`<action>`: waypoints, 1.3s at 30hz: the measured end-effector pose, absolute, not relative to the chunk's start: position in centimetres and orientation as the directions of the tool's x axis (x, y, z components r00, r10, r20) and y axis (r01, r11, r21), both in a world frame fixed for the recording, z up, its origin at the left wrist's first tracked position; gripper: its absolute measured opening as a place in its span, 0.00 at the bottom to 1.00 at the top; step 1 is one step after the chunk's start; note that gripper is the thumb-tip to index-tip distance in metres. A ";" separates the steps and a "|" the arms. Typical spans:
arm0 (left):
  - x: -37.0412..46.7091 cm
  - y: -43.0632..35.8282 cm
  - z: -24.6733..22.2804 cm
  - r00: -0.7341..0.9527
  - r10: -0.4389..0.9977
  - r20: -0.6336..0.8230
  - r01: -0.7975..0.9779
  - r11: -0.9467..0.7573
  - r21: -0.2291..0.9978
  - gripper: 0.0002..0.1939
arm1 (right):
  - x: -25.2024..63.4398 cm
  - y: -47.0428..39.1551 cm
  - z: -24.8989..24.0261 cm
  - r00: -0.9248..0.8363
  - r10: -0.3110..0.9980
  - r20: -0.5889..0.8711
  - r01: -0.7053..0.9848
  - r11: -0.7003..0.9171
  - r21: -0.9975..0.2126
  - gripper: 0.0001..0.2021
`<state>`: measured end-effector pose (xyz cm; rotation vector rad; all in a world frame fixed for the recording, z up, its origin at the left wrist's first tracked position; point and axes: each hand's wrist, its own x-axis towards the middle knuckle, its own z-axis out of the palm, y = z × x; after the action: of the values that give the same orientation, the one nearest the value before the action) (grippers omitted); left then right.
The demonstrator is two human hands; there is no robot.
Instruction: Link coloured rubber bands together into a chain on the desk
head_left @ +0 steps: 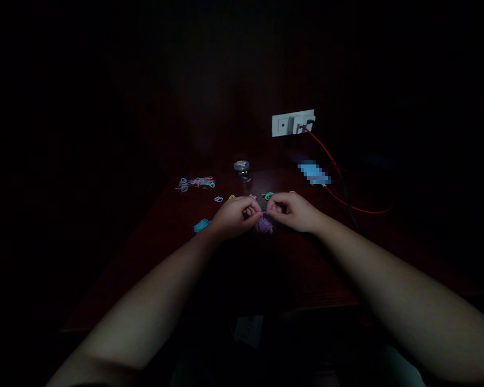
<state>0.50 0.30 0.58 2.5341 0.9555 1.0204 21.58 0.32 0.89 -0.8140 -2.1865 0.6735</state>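
Note:
My left hand [239, 216] and my right hand [291, 210] meet above the dark red table, fingertips pinched a short gap apart. Stretched between them is a thin light blue elastic band [264, 213], held at each end. Just below the fingertips lies a purple bundle of elastic bands [264, 226]. A blue bundle [202, 225] sits left of my left hand, partly covered by it. Behind the hands are a green bundle [268, 196], a pink one [252, 196] and a yellow one [232, 197], the last two partly hidden.
A loose pile of mixed-colour bands [197, 183] lies at the back left, with a small blue band or two [218, 199] nearer. A lidded clear jar [242, 171] stands behind. A red cable [334, 161] runs from a wall socket [282, 124] to a blurred blue phone-like object [313, 172].

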 end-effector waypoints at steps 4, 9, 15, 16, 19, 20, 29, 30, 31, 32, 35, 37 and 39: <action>0.5 0.2 0.7 0.550 0.652 0.521 0.476 -0.758 0.446 0.04 | 21.5 0.2 0.9 -0.558 0.710 0.429 0.355 0.672 -0.650 0.05; 0.5 0.2 0.8 0.557 0.659 0.505 0.481 -0.752 0.451 0.04 | 21.5 0.2 0.9 -0.559 0.715 0.420 0.364 0.667 -0.651 0.05; 0.5 0.3 0.7 0.553 0.666 0.500 0.498 -0.746 0.443 0.04 | 21.5 0.3 0.9 -0.549 0.730 0.407 0.373 0.650 -0.662 0.05; 0.5 0.3 0.7 0.553 0.669 0.497 0.502 -0.743 0.443 0.05 | 21.5 0.3 0.9 -0.547 0.732 0.406 0.371 0.647 -0.666 0.05; 0.4 0.3 0.7 0.548 0.674 0.496 0.502 -0.739 0.450 0.05 | 21.6 0.4 0.8 -0.545 0.732 0.409 0.357 0.644 -0.677 0.05; 0.4 0.3 0.6 0.548 0.675 0.495 0.502 -0.738 0.451 0.05 | 21.6 0.4 0.8 -0.544 0.733 0.408 0.356 0.642 -0.679 0.05; 0.5 0.3 0.7 0.548 0.670 0.501 0.478 -0.742 0.470 0.05 | 21.5 0.3 0.9 -0.540 0.737 0.406 0.353 0.636 -0.686 0.05; 0.6 0.3 0.7 0.547 0.669 0.503 0.476 -0.743 0.470 0.05 | 21.5 0.3 0.8 -0.540 0.737 0.406 0.356 0.637 -0.683 0.05; 0.6 0.3 0.7 0.546 0.668 0.506 0.473 -0.744 0.471 0.05 | 21.5 0.4 0.8 -0.540 0.738 0.405 0.361 0.637 -0.681 0.05; 0.6 0.3 0.6 0.545 0.667 0.508 0.470 -0.744 0.474 0.04 | 21.4 0.4 0.7 -0.540 0.740 0.401 0.366 0.635 -0.680 0.05; 0.6 0.2 0.6 0.541 0.671 0.507 0.469 -0.741 0.481 0.03 | 21.4 0.4 0.6 -0.540 0.745 0.391 0.377 0.629 -0.679 0.06; 0.5 0.2 0.6 0.540 0.674 0.505 0.480 -0.739 0.474 0.03 | 21.4 0.4 0.6 -0.539 0.745 0.393 0.375 0.630 -0.680 0.06; 0.5 0.2 0.6 0.539 0.676 0.502 0.489 -0.737 0.467 0.03 | 21.4 0.3 0.7 -0.537 0.746 0.394 0.377 0.630 -0.679 0.06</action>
<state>0.45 0.21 0.60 2.5082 0.9727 0.9925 21.42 0.34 0.71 -0.8742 -2.1682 0.6962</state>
